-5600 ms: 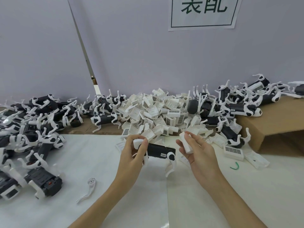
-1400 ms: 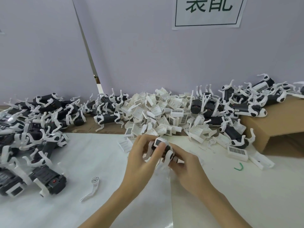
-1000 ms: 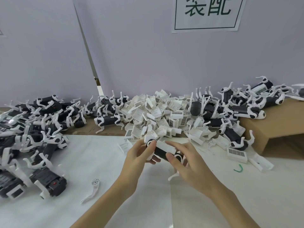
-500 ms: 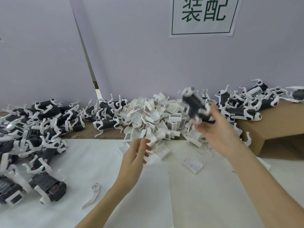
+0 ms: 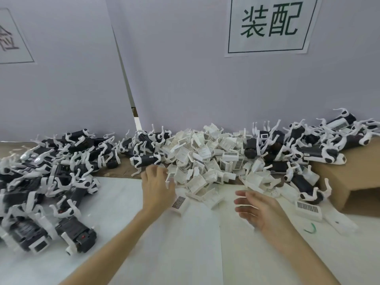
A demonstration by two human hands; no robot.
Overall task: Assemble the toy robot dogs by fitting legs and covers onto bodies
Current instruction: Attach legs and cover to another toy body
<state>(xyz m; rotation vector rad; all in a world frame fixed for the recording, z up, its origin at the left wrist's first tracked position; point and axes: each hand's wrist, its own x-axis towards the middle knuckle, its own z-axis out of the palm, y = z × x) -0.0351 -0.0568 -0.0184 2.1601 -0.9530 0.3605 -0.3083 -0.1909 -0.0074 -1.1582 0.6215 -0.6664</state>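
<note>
My left hand stretches forward with straight fingers and holds nothing. Its fingertips are at the left edge of the heap of white covers, just below a black toy dog with white legs. A single white cover with a barcode lies on the table by that hand's right side. My right hand hovers empty over the white table, fingers spread and pointing left.
Black-and-white dogs are piled at the left and at the back right, partly on a cardboard box. More loose covers and a green scrap lie at the right. A wall with a sign stands behind.
My right hand had lifted the assembled dog toward the right pile; it is now back low and empty. My left hand has moved forward to the covers' edge.
</note>
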